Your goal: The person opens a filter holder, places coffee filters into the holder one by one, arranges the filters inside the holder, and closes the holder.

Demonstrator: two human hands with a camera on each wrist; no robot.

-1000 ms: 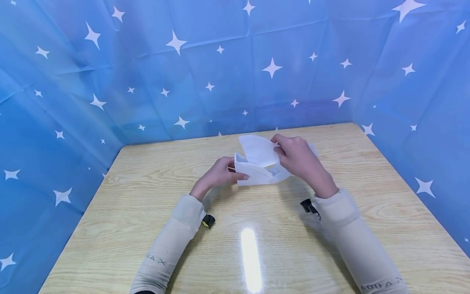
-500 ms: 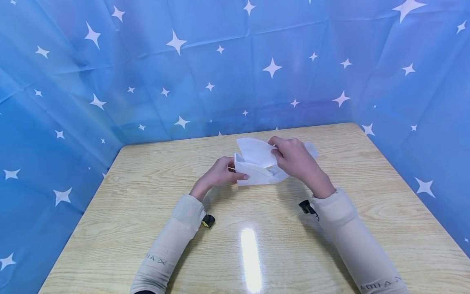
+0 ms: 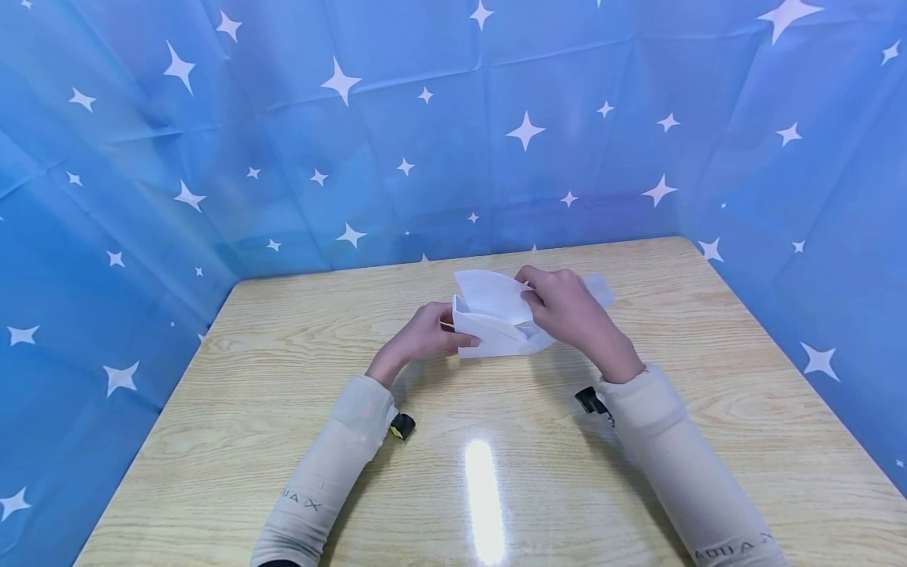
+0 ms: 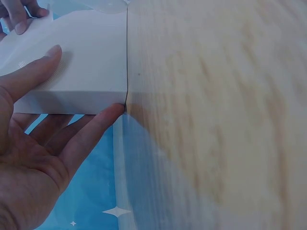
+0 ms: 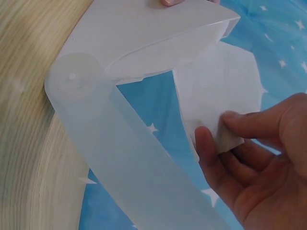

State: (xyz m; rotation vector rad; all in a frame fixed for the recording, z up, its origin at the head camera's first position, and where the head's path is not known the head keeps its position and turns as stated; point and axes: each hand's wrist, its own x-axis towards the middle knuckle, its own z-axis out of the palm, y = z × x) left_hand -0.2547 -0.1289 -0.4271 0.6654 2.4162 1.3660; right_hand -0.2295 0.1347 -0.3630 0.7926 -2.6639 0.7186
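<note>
A flat white case (image 3: 489, 339) with an open end stands on its edge over the table, far side of the middle. My left hand (image 3: 425, 335) grips its left end; in the left wrist view the thumb lies on one broad face of the case (image 4: 93, 52) and the fingers are behind the narrow side. My right hand (image 3: 570, 311) pinches a white sheet (image 5: 218, 86) that sticks out of the case's opening, thumb against fingertips. A translucent strip (image 5: 124, 143) with a round end runs from the case past my right hand. Whatever is inside the case is hidden.
A light wood-grain table (image 3: 248, 441) carries the work. Blue cloth (image 3: 439, 142) with white stars hangs behind it and along both sides. A bright light reflection (image 3: 485, 500) lies on the table near me.
My right hand has shifted slightly left and down with the white sheet, which sits lower against the case. More of the strip shows beyond the hand. My left hand and the case stay put.
</note>
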